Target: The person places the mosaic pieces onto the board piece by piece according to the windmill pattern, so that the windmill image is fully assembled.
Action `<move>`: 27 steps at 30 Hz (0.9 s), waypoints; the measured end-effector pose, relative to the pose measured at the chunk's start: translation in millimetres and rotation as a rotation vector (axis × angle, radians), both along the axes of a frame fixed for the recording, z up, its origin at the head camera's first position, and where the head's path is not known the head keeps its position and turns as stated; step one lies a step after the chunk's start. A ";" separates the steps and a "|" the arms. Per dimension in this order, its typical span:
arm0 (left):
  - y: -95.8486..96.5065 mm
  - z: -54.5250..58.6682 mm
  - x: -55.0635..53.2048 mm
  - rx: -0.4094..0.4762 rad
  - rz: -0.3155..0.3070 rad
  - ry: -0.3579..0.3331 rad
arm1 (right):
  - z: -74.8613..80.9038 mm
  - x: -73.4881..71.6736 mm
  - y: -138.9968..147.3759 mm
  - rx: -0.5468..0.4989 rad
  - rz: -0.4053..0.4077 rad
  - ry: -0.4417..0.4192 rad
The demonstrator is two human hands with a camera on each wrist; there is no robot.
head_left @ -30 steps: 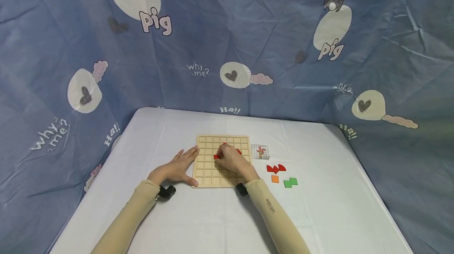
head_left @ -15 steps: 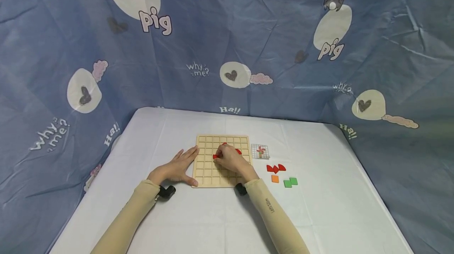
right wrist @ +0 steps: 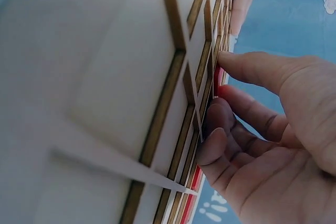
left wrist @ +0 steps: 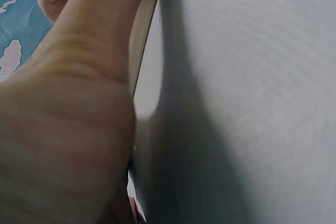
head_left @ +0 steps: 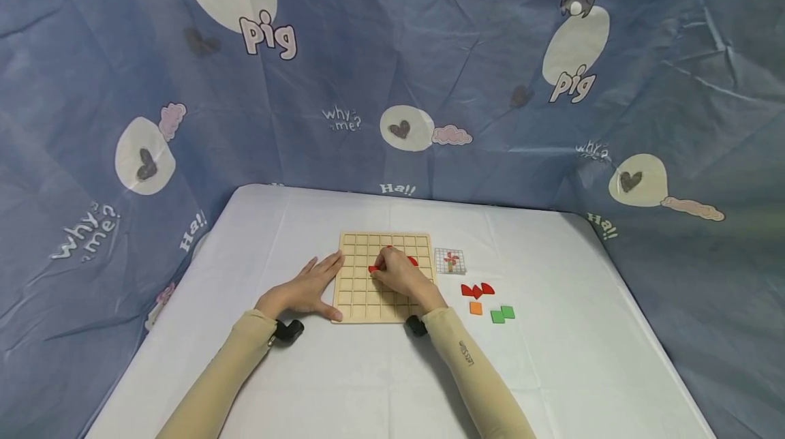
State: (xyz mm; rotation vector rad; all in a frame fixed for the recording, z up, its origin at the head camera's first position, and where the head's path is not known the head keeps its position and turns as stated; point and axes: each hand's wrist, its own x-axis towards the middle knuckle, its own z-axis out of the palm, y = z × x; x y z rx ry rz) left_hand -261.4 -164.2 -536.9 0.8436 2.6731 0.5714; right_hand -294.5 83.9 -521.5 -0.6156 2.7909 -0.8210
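A square wooden grid board (head_left: pixel 362 303) lies on the white table. My left hand (head_left: pixel 304 289) rests along its left side with fingers spread, fingertips and thumb at the edge. In the left wrist view, that hand (left wrist: pixel 68 124) runs beside the board's side edge (left wrist: pixel 140 38). Over the board's middle, my right hand (head_left: pixel 403 275) pinches a small red piece (head_left: pixel 372 268) between thumb and fingers. The right wrist view shows this red piece (right wrist: pixel 217 80) down at a grid cell. Another red piece (head_left: pixel 413 262) shows on the board beyond the right hand, which partly hides the cells.
A pattern card (head_left: pixel 450 261) with a printed grid lies right of the board. Nearer are a red quarter-round piece (head_left: pixel 487 288), a red diamond (head_left: pixel 477 292), an orange square (head_left: pixel 475 308) and green squares (head_left: pixel 497 317). A blue printed cloth (head_left: pixel 405 50) stands behind the table.
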 end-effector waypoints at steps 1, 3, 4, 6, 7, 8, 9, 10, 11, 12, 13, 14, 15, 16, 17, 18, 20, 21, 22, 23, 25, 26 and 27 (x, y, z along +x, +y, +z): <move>-0.1 -0.2 0.0 -0.002 0.000 -0.001 | 0.1 -0.1 0.0 0.002 0.002 0.001; -0.2 -1.0 -0.1 -0.005 -0.005 0.004 | 0.1 -0.2 0.0 0.009 0.003 0.003; -0.2 -1.3 -0.1 -0.004 -0.006 0.005 | 0.0 -0.2 0.0 0.010 0.003 0.004; -0.3 -2.0 0.0 -0.008 -0.009 0.009 | -0.3 -0.4 0.2 0.013 0.004 0.004; -0.3 -2.1 0.0 -0.005 -0.010 0.011 | -0.3 -0.5 0.3 0.014 0.003 0.005; -0.2 -2.2 -0.1 -0.002 -0.011 0.012 | -0.4 -0.5 0.3 0.013 0.003 0.005; -0.2 -2.3 0.0 0.002 -0.012 0.013 | -0.3 -0.5 0.3 0.010 0.002 0.004; -0.2 -2.4 0.0 0.002 -0.012 0.015 | -0.5 -0.5 0.3 0.008 0.003 0.004; -0.2 -2.4 0.1 0.002 -0.011 0.015 | -0.6 -0.4 0.2 0.006 0.003 0.004; -0.2 -2.4 0.3 0.002 -0.011 0.014 | -0.6 -0.2 0.2 0.004 0.003 0.003; -0.1 -2.3 0.3 0.002 -0.011 0.012 | -0.6 0.1 0.1 0.002 0.001 0.004; 0.0 -2.3 0.5 0.004 -0.010 0.010 | -0.6 0.4 0.0 -0.001 0.001 0.004; 0.0 -2.4 0.7 0.004 -0.010 0.008 | -0.6 0.8 0.1 -0.002 0.000 0.005; 0.0 -2.3 0.8 0.005 -0.009 0.005 | -0.7 1.2 0.1 -0.002 0.000 0.006; 0.2 -2.4 0.9 0.007 -0.009 0.005 | -0.5 1.6 0.3 -0.003 0.000 0.006; 0.2 -2.6 0.9 0.006 -0.009 0.005 | -0.5 1.9 0.5 -0.004 0.000 0.008; 0.2 -2.8 1.0 0.003 -0.010 0.008 | 0.0 2.6 1.1 -0.003 0.000 0.008; 0.2 -2.9 1.0 0.001 -0.011 0.010 | 0.6 2.9 1.7 -0.003 0.001 0.011; 0.2 -2.7 1.1 0.002 -0.010 0.010 | 1.1 3.2 2.4 -0.005 0.002 0.012; 0.3 -2.5 1.2 0.003 -0.010 0.010 | 1.8 3.4 3.2 -0.009 0.002 0.014; 0.3 -1.6 1.4 0.006 -0.006 0.007 | 3.3 3.3 5.6 -0.026 0.002 0.015; 0.2 -1.3 1.5 0.008 -0.003 0.005 | 4.2 3.2 7.0 -0.032 0.002 0.019; 0.2 -0.9 1.6 0.009 -0.001 0.003 | 5.2 3.1 8.7 -0.045 0.004 0.024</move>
